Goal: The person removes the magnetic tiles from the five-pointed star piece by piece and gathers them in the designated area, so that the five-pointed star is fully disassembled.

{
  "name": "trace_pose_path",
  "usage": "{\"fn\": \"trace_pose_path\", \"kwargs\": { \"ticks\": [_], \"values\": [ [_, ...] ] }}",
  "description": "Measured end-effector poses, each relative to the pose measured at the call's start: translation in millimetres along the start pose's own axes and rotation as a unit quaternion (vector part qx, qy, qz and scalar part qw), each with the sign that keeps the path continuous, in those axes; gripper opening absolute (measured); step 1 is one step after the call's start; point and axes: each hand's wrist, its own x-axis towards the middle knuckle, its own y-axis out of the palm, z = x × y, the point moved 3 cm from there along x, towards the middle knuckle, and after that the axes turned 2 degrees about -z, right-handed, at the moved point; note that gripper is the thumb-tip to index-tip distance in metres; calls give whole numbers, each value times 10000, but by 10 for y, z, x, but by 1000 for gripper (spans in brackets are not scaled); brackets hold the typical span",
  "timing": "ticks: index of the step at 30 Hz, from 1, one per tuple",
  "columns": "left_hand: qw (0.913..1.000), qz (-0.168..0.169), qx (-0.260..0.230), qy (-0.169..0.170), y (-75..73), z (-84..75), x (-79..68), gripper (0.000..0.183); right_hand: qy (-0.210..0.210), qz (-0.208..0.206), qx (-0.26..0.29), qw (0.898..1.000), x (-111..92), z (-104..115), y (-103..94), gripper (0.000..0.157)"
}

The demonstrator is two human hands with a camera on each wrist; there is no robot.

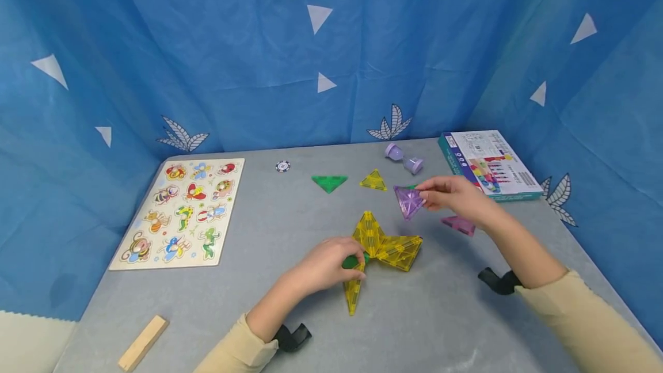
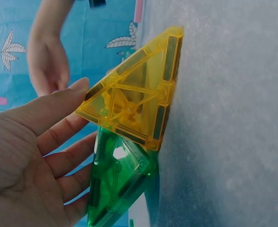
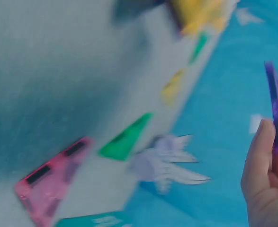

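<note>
Yellow triangular magnetic tiles [image 1: 397, 251] stand joined in a winged shape on the table, with a green triangular tile [image 2: 120, 170] among them. My left hand [image 1: 323, 266] pinches the near yellow tile [image 2: 139, 94] between thumb and fingers; its other fingers lie along the green tile. Raised above the table to the right, my right hand [image 1: 461, 197] pinches a purple triangular tile [image 1: 408, 201] by one corner. The right wrist view catches this purple tile [image 3: 276, 104] nearly edge-on. Part of the joined shape is hidden behind my left hand.
Loose green [image 1: 329, 183], yellow [image 1: 374, 180] and pink [image 1: 459, 224] tiles lie around. Behind them are a purple hourglass-like toy [image 1: 404, 158], a box [image 1: 492, 163] and a round chip [image 1: 282, 166]. On the left are an insect puzzle board [image 1: 176, 212] and a wooden block [image 1: 143, 343].
</note>
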Motion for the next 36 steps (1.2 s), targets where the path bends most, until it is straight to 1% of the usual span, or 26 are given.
{"fn": "trace_pose_path", "kwargs": {
  "ticks": [1,3,6,8,11,13,19,24,28,33,36],
  "values": [
    [10000,5,8,-7,2,2,0,18,140,-157,-78,9997,105,-50,-56,32],
    [10000,3,18,-21,7,3,0,18,415,-240,-230,9986,320,-167,-96,33],
    [10000,3,21,-40,11,0,8,18,705,43,-212,9973,598,-362,-47,33],
    [10000,-9,12,-29,15,-3,9,18,878,280,-176,9956,731,-471,17,33],
    [10000,-24,-10,-14,15,-6,14,18,1041,515,-129,9931,856,-577,100,33],
    [10000,-30,-15,-15,15,-8,13,18,1103,592,-139,9920,911,-614,147,32],
    [10000,-43,5,-17,2,-9,13,18,1206,600,-337,9903,990,-663,242,29],
    [10000,-47,15,16,5,-14,14,18,1074,553,-615,9908,983,-667,267,29],
    [10000,-42,-6,26,13,-15,16,18,940,345,-727,9923,951,-660,235,29],
    [9999,-69,-29,67,16,-15,18,18,807,80,-824,9933,884,-639,145,32],
    [9999,-107,-15,73,16,-12,10,18,593,8,-851,9946,798,-614,99,34]
  ]
}}
